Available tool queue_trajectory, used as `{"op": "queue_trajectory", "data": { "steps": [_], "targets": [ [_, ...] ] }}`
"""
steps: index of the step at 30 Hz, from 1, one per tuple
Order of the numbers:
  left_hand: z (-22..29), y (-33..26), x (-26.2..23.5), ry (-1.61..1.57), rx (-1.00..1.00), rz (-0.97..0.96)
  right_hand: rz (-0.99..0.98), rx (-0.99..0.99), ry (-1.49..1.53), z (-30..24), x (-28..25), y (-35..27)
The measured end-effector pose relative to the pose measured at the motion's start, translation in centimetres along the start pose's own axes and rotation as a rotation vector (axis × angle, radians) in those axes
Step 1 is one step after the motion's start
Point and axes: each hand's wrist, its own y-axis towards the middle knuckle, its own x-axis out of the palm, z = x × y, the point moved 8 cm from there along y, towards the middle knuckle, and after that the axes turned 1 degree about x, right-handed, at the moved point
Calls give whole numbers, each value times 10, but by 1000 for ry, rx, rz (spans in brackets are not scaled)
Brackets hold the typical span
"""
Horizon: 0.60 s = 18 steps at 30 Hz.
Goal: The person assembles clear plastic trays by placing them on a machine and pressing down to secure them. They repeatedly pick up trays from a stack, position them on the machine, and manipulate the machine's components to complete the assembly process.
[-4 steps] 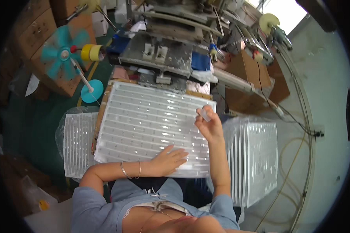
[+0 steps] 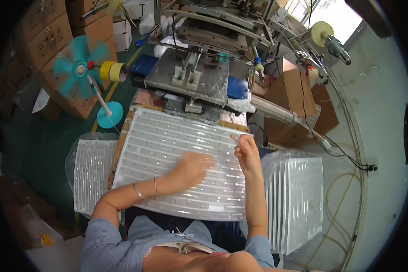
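A large white ribbed tray point(image 2: 154, 147) lies before me, small pieces set along its rows. Over its middle hovers my left hand point(image 2: 192, 168), smeared by motion, so its fingers cannot be made out. Near the tray's far right corner, my raised right hand point(image 2: 248, 156) is closed in a pinch on a small translucent piece point(image 2: 235, 139). The exact kind of that piece is too small to tell.
Beyond the tray stands a press machine point(image 2: 188, 75) with a metal bed. Stacked white trays point(image 2: 299, 199) are at the right, and another ribbed tray point(image 2: 93, 177) at the left. A turquoise fan point(image 2: 80, 70) spins near cardboard boxes point(image 2: 50, 41). An open carton point(image 2: 290, 90) sits far right.
My left hand has lifted from the tray's near part and moved farther away, blurring. My right hand still pinches the small piece. The whole view has shifted slightly downward.
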Motion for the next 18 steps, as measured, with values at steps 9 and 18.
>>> {"op": "queue_trajectory", "data": {
  "steps": [9, 18],
  "targets": [
    [-99, 171, -141, 759, -92, 483, 219, -482, -651, -97, 47, 49],
    [-52, 78, -161, 393, -42, 608, 344, -1120, -1522, -121, 155, 112]
  ]
}}
